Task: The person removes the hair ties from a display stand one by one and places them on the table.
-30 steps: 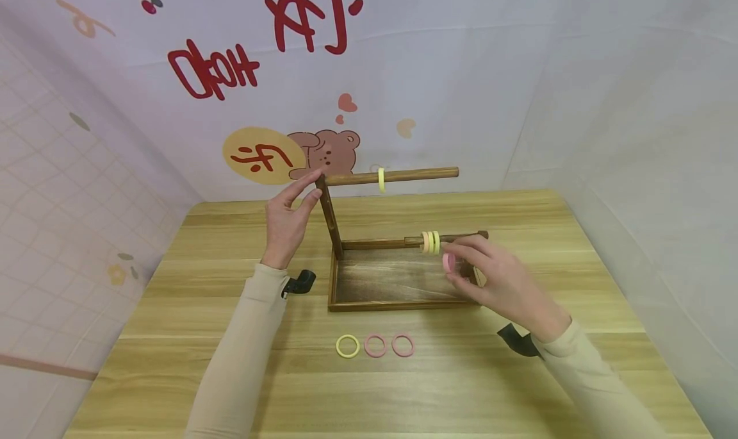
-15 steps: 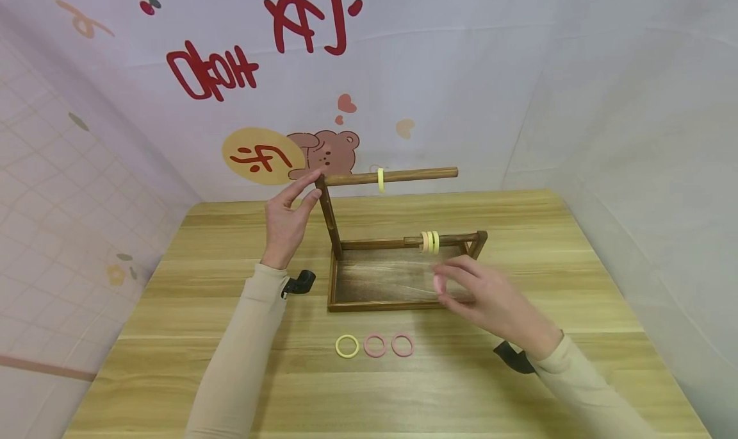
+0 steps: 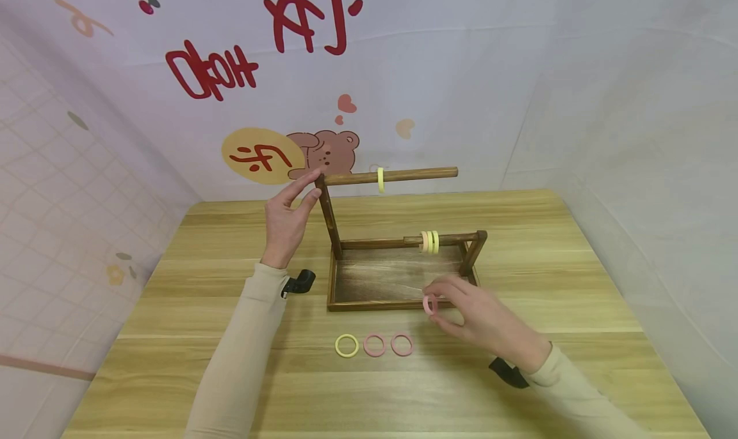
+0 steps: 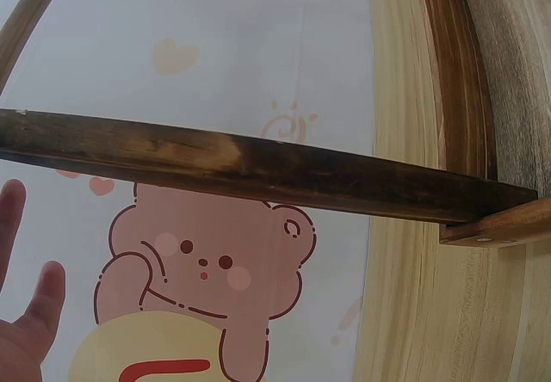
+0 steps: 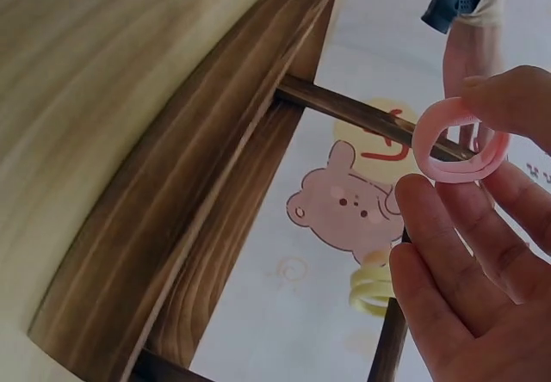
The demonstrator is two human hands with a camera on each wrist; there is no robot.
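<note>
In the head view, a pale pink ring point(image 3: 426, 305) is pinched in my right hand point(image 3: 490, 318), just over the front edge of a dark wooden stand point(image 3: 383, 273). The right wrist view shows thumb and fingertips gripping that ring point(image 5: 423, 144) by its band. My left hand point(image 3: 285, 226) rests straight fingers at the top of the stand's left post point(image 3: 329, 216); contact there is hard to confirm. One yellow ring point(image 3: 381, 181) hangs on the upper rod point(image 3: 419, 174). A peach ring point(image 3: 425, 242) and two yellow rings point(image 3: 435, 242) sit together on the lower rod point(image 3: 455, 239).
On the table point(image 3: 323, 400) before the stand lie a yellow ring point(image 3: 337, 346) and two pink rings point(image 3: 366, 346), flat in a row. The upper rod's right end is free; the lower rod meets a right post point(image 3: 474, 252). A printed curtain point(image 3: 461, 93) stands behind.
My right hand has moved down, toward me and slightly left, away from the lower rod, carrying the pink ring. My left hand has stayed at the post.
</note>
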